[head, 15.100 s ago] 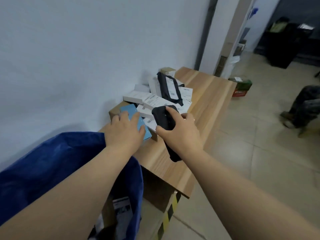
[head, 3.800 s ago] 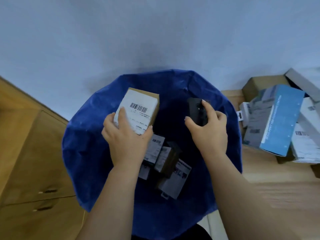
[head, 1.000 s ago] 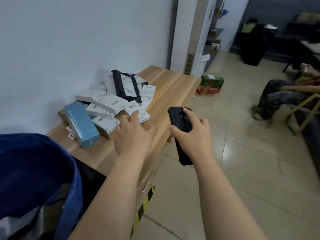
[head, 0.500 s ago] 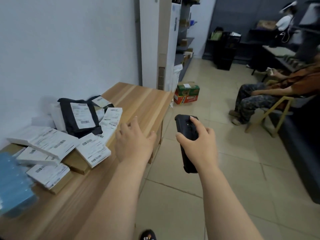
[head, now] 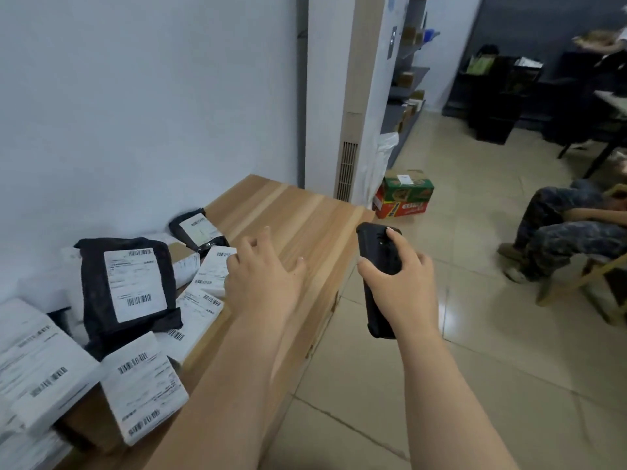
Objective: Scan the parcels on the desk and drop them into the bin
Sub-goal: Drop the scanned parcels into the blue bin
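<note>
Head view gives me bare desk [head: 298,212] from the parcels [head: 135,300] heaped at the left wall out to the right edge, with open tiled floor [head: 475,334] beyond. Near parcels run off the frame's left and bottom, and labels are blurred, perhaps unreadable. My left hand [head: 261,276] hovers palm-down, fingers spread, touching a white parcel [head: 212,269]; my right hand [head: 403,286] grips the black scanner [head: 378,266] over the floor.
</note>
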